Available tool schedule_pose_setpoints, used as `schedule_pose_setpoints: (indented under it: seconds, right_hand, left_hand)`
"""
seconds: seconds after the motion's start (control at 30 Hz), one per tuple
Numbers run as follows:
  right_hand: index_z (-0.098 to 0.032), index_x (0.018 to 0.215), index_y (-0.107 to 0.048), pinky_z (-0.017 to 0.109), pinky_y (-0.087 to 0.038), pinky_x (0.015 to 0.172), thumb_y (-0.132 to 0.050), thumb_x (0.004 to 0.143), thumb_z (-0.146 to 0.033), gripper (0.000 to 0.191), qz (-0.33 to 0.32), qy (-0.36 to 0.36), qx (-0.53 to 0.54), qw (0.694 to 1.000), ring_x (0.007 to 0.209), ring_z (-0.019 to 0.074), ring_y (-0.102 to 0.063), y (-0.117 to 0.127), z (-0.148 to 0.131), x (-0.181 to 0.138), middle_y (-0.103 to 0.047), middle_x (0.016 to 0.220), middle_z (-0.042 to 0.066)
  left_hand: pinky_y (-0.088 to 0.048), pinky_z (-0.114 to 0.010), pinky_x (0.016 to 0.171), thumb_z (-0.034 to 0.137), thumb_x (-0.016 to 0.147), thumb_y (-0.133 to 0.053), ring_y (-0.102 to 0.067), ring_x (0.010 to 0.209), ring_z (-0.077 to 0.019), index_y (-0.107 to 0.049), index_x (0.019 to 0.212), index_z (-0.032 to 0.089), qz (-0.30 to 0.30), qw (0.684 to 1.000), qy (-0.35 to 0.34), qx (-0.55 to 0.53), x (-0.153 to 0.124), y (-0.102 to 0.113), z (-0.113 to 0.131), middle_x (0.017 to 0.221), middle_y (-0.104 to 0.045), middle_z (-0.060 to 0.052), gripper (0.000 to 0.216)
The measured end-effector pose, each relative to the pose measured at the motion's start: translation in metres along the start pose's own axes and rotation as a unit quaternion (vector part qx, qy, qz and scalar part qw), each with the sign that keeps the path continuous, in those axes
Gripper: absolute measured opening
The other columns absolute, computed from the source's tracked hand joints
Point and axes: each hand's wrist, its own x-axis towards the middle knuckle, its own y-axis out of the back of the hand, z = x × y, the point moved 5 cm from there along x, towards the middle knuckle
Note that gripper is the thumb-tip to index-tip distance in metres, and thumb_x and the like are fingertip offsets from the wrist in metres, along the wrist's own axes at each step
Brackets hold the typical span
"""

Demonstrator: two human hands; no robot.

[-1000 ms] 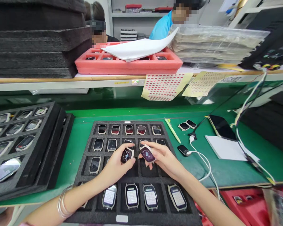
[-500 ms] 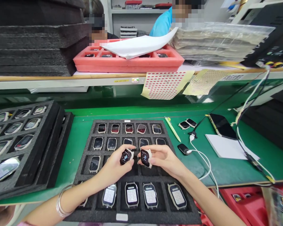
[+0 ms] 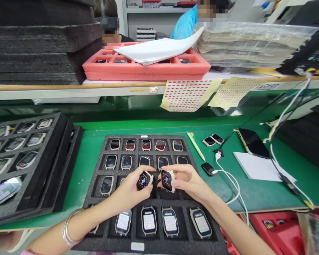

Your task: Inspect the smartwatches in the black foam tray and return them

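My left hand [image 3: 130, 189] pinches a small white-cased smartwatch body [image 3: 144, 180] with a lit dark screen. My right hand [image 3: 187, 180] grips a second watch body [image 3: 167, 180] of the same kind, screen facing me. Both hands hover close together over the middle rows of a black foam tray [image 3: 95, 166] on the green mat. The tray's cells hold several watch bodies; the nearest row [image 3: 159, 221] shows bright white screens, the far rows are dark or reddish.
A second black foam tray [image 3: 26, 156] of watches sits at the left. To the right lie a green pen [image 3: 194, 146], loose watch bodies [image 3: 213, 140], a white cable [image 3: 228, 179], a phone [image 3: 251, 142] and white paper [image 3: 257, 166]. A pink tray [image 3: 146, 69] rests on the shelf; two people sit behind.
My right hand has turned its watch more upright and lowered it slightly. Both hands have drifted a little toward me. The left watch is held much as before.
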Motion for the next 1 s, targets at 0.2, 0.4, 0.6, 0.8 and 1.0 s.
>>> schedule_pose_setpoints:
  seconds: [0.2, 0.4, 0.6, 0.8, 1.0]
  right_hand:
    - [-0.015, 0.106, -0.069, 0.035, -0.054, 0.080, -0.080, 0.069, -0.020, 0.039, 0.019, -0.019, -0.016, 0.999, 0.088, 0.0247, -0.070, 0.0013, 0.0021, -0.0010, -0.073, 0.094, 0.012]
    - [-0.015, 0.107, -0.069, 0.036, -0.055, 0.080, -0.080, 0.068, -0.021, 0.041, 0.015, -0.021, -0.008, 1.000, 0.088, 0.0249, -0.070, 0.0010, 0.0030, -0.0012, -0.073, 0.092, 0.012]
    - [-0.015, 0.106, -0.069, 0.037, -0.054, 0.080, -0.081, 0.068, -0.023, 0.041, 0.027, -0.006, -0.023, 0.999, 0.086, 0.0254, -0.070, 0.0025, 0.0016, -0.0012, -0.073, 0.092, 0.011]
    - [-0.016, 0.107, -0.068, 0.037, -0.054, 0.081, -0.079, 0.069, -0.023, 0.040, 0.028, -0.004, -0.031, 0.999, 0.087, 0.0255, -0.070, 0.0024, 0.0014, -0.0007, -0.073, 0.093, 0.012]
    - [-0.015, 0.106, -0.069, 0.037, -0.054, 0.079, -0.079, 0.070, -0.024, 0.039, 0.033, -0.001, -0.029, 0.999, 0.086, 0.0256, -0.070, 0.0008, -0.0015, -0.0009, -0.073, 0.092, 0.012]
  left_hand:
    - [-0.042, -0.030, 0.084, 0.012, 0.079, -0.051, -0.054, 0.096, -0.0205, -0.050, 0.117, 0.019, 0.006, 1.000, 0.004, -0.014, -0.0008, 0.0021, -0.0010, 0.097, -0.061, -0.003, 0.039]
    - [-0.040, -0.029, 0.086, 0.011, 0.078, -0.052, -0.054, 0.094, -0.0193, -0.051, 0.115, 0.019, 0.039, 0.999, -0.006, -0.012, -0.0006, 0.0060, -0.0007, 0.103, -0.059, -0.004, 0.038]
    - [-0.040, -0.028, 0.083, 0.012, 0.078, -0.053, -0.054, 0.092, -0.0191, -0.052, 0.115, 0.020, 0.048, 0.999, 0.001, -0.024, -0.0008, 0.0062, 0.0015, 0.102, -0.060, -0.003, 0.038]
    - [-0.040, -0.027, 0.077, 0.015, 0.079, -0.053, -0.053, 0.084, -0.0176, -0.050, 0.117, 0.021, 0.052, 0.998, -0.002, -0.020, -0.0012, 0.0090, 0.0008, 0.099, -0.058, -0.002, 0.038]
    - [-0.038, -0.028, 0.082, 0.011, 0.078, -0.051, -0.052, 0.089, -0.0179, -0.051, 0.115, 0.021, 0.046, 0.999, -0.013, -0.002, -0.0019, 0.0089, 0.0029, 0.100, -0.058, -0.002, 0.038]
